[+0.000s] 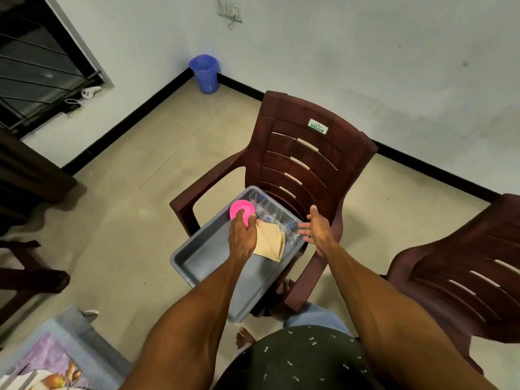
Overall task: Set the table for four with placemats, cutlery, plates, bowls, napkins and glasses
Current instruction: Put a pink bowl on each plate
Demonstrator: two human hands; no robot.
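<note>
Gripping a pink bowl (241, 211), the left hand (242, 238) curls its fingers over the near rim; the bowl sits at the far-left part of a grey tray (208, 257), and the fingertips under the rim are hidden. Just at 3 o'clock of the bowl lies a folded beige napkin stack (270, 243), partly covered by the left hand. Along the tray's far wall, from 12 to 3 o'clock of the bowl, stands a row of clear glasses (274, 213); their outlines are faint and their count is hard to make out. The right hand (316, 229) hovers at the tray's right end, fingers spread wide and holding nothing. The tray rests on a maroon plastic chair (306, 153). A second chair (461, 280) at 4 o'clock is cut off by the frame edge. A blue bucket (204, 73) stands in the far corner at 11 o'clock.
</note>
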